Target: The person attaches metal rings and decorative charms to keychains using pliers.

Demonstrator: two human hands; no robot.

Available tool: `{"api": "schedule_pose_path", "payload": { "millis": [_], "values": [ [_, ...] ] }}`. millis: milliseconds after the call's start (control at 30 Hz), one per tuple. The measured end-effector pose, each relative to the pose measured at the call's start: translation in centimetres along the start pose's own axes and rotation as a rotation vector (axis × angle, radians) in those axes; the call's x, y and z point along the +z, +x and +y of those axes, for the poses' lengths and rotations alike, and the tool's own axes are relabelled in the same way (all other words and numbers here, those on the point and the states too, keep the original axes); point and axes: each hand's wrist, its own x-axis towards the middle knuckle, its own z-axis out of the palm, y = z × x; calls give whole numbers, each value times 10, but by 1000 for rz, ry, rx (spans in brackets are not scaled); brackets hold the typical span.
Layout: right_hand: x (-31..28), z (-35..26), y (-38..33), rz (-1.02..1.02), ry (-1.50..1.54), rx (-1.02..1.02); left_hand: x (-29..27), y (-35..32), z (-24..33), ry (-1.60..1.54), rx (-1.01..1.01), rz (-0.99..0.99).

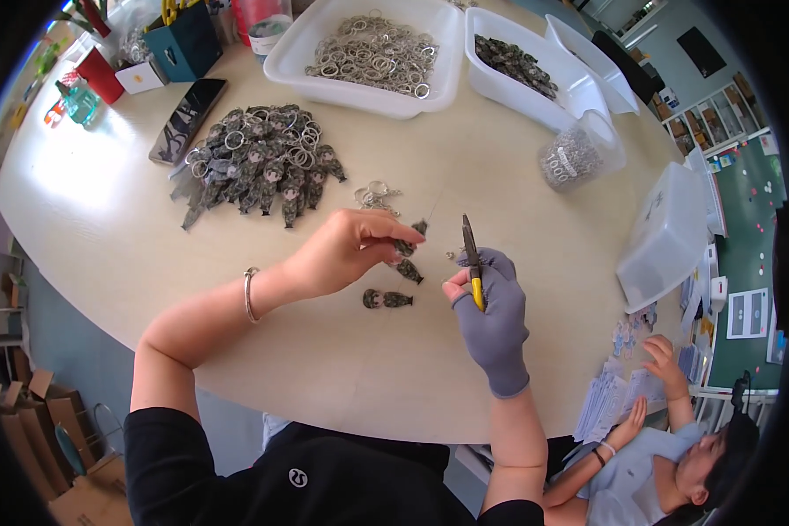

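Note:
My left hand (346, 250), bare with a bracelet at the wrist, has its thumb and forefinger closed around a small camouflage figure charm (405, 248). Close to those fingertips, another camouflage charm (409, 271) lies on the table, and one more charm (387, 299) rests flat nearer to me. My right hand (494, 311), in a grey fingerless glove, grips pliers (472, 254) with yellow handles, their dark jaws pointing away from me. Loose metal rings (377, 195) lie just beyond my left hand. Tiny metal pieces (451, 256) sit left of the pliers.
A heap of camouflage keychains (267, 167) lies at the left, beside a phone (188, 121). Behind stand a white tub of key rings (276, 66), a tub of dark charms (579, 110) and a tipped clear cup (609, 149). Another person (631, 473) handles papers at the right.

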Motion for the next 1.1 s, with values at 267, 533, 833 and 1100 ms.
{"api": "schedule_pose_path", "payload": {
  "millis": [267,533,833,1100],
  "values": [
    [-4,-22,4,-156,314,175,15,-10,3,251,364,39],
    [-1,-24,10,-186,362,185,20,-19,20,278,113,-109],
    [-2,-18,11,-231,259,119,25,-20,20,370,163,-107],
    [-13,-22,22,-456,374,335,20,-17,11,506,324,-110]
  ]
}}
